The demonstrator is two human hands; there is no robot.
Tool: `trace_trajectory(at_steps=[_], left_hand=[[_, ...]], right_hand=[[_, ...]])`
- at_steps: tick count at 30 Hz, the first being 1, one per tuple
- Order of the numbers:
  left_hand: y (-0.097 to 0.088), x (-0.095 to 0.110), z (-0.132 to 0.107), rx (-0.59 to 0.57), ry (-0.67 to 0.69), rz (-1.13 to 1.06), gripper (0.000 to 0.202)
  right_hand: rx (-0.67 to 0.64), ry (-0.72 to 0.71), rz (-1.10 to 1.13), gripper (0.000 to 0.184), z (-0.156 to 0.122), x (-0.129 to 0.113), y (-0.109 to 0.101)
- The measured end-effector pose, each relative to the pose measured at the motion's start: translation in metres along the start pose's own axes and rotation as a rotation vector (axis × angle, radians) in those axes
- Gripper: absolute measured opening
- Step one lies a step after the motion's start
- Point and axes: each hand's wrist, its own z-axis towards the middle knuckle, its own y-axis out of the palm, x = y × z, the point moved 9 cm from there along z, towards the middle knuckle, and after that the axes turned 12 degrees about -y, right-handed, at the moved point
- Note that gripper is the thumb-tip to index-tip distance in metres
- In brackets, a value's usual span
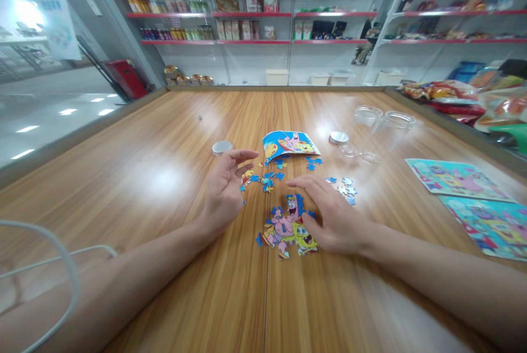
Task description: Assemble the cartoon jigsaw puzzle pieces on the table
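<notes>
A partly joined jigsaw puzzle with pink and yellow cartoon figures lies flat on the wooden table. My right hand rests at its right edge, fingers spread and curved over the upper right side. My left hand hovers to the upper left of the puzzle, thumb and fingers apart, with nothing visible between them. Loose puzzle pieces lie between the hands, and more pale-backed pieces sit beyond my right hand. Behind them stands a curved picture card showing the same cartoon figures.
Two clear jars stand at the back right, near a silver lid; another lid lies beyond my left hand. Two picture sheets lie at right. A white cable loops over my left forearm. Stocked shelves line the back.
</notes>
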Motion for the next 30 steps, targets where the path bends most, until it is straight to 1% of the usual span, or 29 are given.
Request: trace_trajectory(at_steps=[3, 5, 7, 9, 10, 12, 14, 18, 21, 24, 26, 27, 28, 30], left_hand=[[0.004, 0.015, -0.005, -0.03, 0.163, 0.356, 0.039], [0.013, 0.025, -0.011, -0.102, 0.327, 0.603, 0.033], [0.024, 0.035, -0.021, -0.227, 0.502, 0.724, 0.03], [0.037, 0.042, -0.033, -0.406, 0.637, 0.736, 0.029], [0.043, 0.043, -0.04, -0.504, 0.677, 0.73, 0.03], [0.054, 0.042, -0.049, -0.679, 0.7, 0.716, 0.031], [0.06, 0.04, -0.054, -0.766, 0.686, 0.693, 0.03], [0.063, 0.039, -0.055, -0.8, 0.655, 0.653, 0.031], [0.064, 0.036, -0.055, -0.825, 0.602, 0.688, 0.023], [0.068, 0.034, -0.057, -0.829, 0.576, 0.771, 0.007], [0.07, 0.034, -0.06, -0.819, 0.618, 0.822, 0.024], [0.071, 0.035, -0.061, -0.813, 0.644, 0.842, 0.033], [0.072, 0.034, -0.062, -0.812, 0.664, 0.859, 0.039], [0.073, 0.032, -0.063, -0.816, 0.672, 0.887, 0.044]], right_hand=[[-0.099, 0.061, -0.093, 0.06, -0.001, 0.0, 0.005], [-0.14, 0.08, -0.139, 0.057, -0.002, 0.0, 0.007], [-0.157, 0.093, -0.177, 0.057, -0.002, -0.001, 0.006], [-0.164, 0.103, -0.205, 0.056, -0.003, -0.002, 0.005], [-0.164, 0.105, -0.216, 0.056, -0.003, -0.003, 0.005], [-0.167, 0.104, -0.233, 0.056, -0.003, -0.004, 0.004], [-0.176, 0.098, -0.238, 0.055, -0.003, -0.005, 0.004], [-0.218, 0.092, -0.219, 0.055, -0.003, -0.004, 0.008], [-0.255, 0.091, -0.202, 0.056, -0.003, -0.006, 0.009], [-0.3, 0.074, -0.194, 0.074, -0.002, -0.013, 0.01], [-0.32, 0.07, -0.199, 0.084, -0.002, -0.017, 0.011], [-0.323, 0.072, -0.203, 0.086, -0.002, -0.018, 0.01], [-0.324, 0.076, -0.206, 0.086, -0.002, -0.018, 0.01], [-0.318, 0.088, -0.214, 0.083, -0.001, -0.018, 0.009]])
